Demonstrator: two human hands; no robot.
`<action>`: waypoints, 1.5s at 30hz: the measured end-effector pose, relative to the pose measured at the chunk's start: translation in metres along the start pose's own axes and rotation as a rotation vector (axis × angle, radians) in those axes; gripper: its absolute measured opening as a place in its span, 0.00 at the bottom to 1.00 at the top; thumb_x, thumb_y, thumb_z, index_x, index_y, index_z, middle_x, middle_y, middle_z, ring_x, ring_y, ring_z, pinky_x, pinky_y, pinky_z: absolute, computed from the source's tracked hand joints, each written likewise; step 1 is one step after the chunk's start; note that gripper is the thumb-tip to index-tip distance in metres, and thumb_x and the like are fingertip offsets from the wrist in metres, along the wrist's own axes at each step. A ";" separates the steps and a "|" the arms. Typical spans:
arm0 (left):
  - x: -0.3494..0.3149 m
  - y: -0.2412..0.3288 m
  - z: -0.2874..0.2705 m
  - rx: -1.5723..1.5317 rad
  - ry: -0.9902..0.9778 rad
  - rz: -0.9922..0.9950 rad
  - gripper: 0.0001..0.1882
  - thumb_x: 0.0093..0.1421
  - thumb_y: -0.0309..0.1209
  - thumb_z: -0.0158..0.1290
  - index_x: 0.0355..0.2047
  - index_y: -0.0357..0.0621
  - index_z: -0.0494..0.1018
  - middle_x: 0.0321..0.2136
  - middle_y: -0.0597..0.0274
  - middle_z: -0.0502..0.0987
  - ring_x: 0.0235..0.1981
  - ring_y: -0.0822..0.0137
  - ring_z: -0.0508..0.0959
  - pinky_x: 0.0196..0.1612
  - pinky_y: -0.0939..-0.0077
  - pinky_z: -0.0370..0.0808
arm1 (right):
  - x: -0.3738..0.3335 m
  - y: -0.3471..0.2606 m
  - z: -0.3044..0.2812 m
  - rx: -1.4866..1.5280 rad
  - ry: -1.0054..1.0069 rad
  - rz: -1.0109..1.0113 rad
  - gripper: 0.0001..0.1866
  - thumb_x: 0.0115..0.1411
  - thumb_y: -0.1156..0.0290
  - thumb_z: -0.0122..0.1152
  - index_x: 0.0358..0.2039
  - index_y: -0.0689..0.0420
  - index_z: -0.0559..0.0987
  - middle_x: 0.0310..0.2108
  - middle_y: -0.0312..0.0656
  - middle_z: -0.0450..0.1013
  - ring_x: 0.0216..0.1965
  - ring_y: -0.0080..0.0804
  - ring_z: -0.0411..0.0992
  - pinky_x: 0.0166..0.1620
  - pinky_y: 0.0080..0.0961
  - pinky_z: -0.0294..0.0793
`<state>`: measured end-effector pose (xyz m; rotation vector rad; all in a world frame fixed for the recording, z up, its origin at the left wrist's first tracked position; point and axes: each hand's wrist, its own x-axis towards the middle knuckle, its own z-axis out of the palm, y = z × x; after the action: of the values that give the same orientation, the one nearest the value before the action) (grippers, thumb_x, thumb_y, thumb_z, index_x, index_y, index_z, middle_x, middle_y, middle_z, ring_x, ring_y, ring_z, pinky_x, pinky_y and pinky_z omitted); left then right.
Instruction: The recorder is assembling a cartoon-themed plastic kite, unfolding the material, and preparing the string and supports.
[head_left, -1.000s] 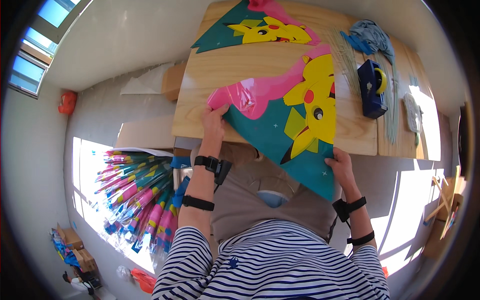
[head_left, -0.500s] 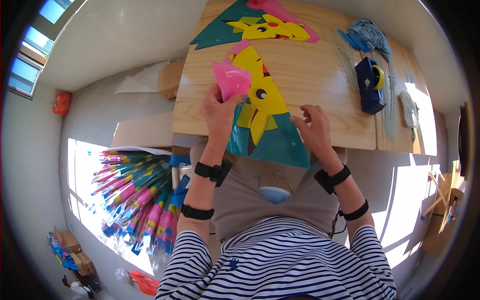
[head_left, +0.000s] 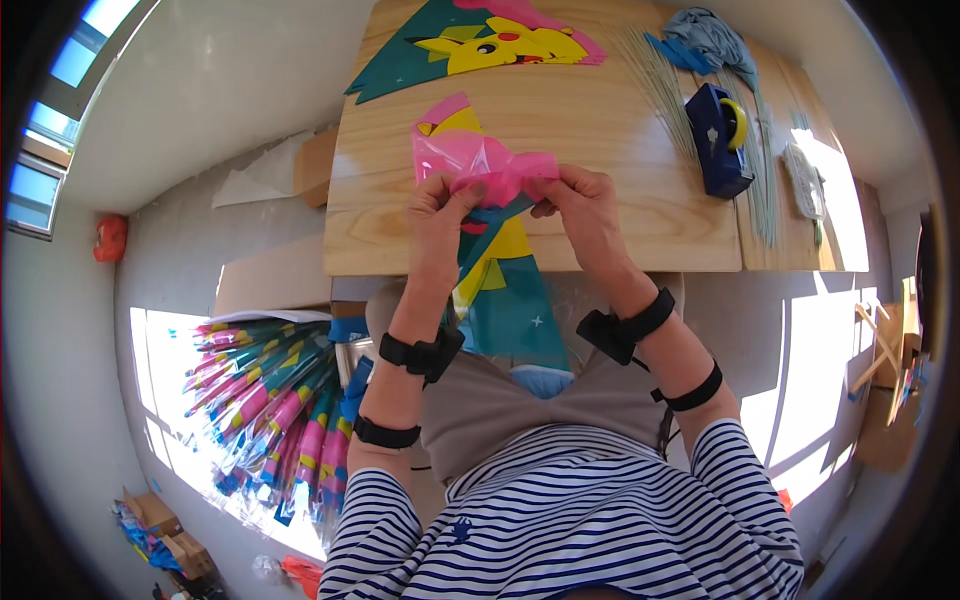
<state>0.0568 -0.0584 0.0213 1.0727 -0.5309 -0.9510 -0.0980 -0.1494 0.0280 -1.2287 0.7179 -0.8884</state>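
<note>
A folded plastic kite sheet (head_left: 512,310), teal with a yellow cartoon figure and pink parts, runs from the tabletop over its near edge toward my lap. Pinched at the sheet's bunched pink part (head_left: 475,155) is my left hand (head_left: 438,225), fingers closed. My right hand (head_left: 590,215) pinches the same pink plastic at its right end, thumb and fingers together. A narrow teal strip slants below the pink between both hands. Farther back lie more printed kite sheets (head_left: 500,50), stacked flat.
On the table's right side (head_left: 630,235) stand a blue tape dispenser (head_left: 718,150) with yellow tape, thin rods (head_left: 655,85), a grey cloth bundle (head_left: 712,40) and a clear packet (head_left: 803,180). Many rolled, wrapped kites (head_left: 265,400) fan out at lower left, beside cardboard (head_left: 270,275).
My right hand has moved left and up and now pinches the pink plastic. The pink part is stretched between both hands, and the sheet has folded and shifted left.
</note>
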 end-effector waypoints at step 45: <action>-0.017 -0.070 -0.058 1.708 -0.185 0.245 0.46 0.57 0.58 0.58 0.68 0.43 0.59 0.71 0.48 0.51 0.72 0.47 0.49 0.68 0.34 0.41 | 0.020 0.059 -0.145 -1.609 -0.104 -0.343 0.28 0.64 0.58 0.58 0.62 0.55 0.68 0.65 0.49 0.62 0.67 0.47 0.57 0.64 0.54 0.60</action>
<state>0.0655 -0.0259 -0.0648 2.3114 -1.7144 -0.1738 -0.2015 -0.2301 -0.0595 -2.8439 1.1939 -0.3610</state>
